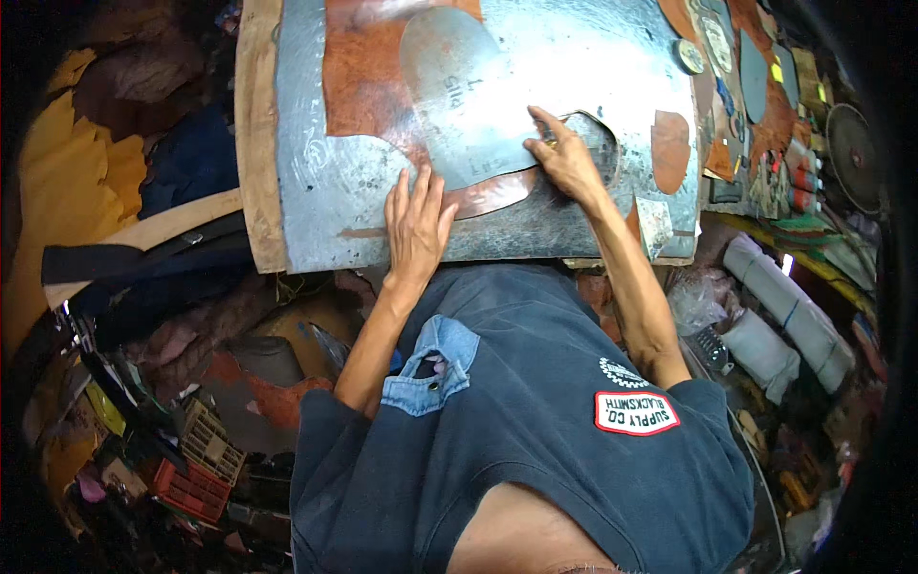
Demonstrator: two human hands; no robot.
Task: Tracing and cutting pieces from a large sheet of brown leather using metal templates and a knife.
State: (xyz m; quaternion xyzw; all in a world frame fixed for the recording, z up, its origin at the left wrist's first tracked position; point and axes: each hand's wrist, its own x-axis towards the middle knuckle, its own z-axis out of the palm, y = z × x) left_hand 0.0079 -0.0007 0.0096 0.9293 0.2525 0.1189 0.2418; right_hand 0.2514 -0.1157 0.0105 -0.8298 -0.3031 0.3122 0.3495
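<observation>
A grey sole-shaped template [449, 72] with dark pen marks lies on a brown leather sheet [359, 91] on the metal-topped bench. My left hand [418, 225] is open, its fingers stretched out and touching the leather at the template's lower left edge. Between my hands a curved brown leather strip [492, 195] shows below the template. At the template's right edge, my right hand [569, 158] is closed in a pinch. A small yellowish bit shows between its fingers, but I cannot make out what it is. A thin dark curved edge [615, 143] arcs beside that hand.
An oval brown leather piece [670, 151] and a pale speckled scrap [654, 225] lie on the bench's right side. Beyond are a round tin-like object [688, 55], more templates and tools. A wooden board [258, 143] edges the left. Leather scraps and a red crate [191, 490] crowd the floor.
</observation>
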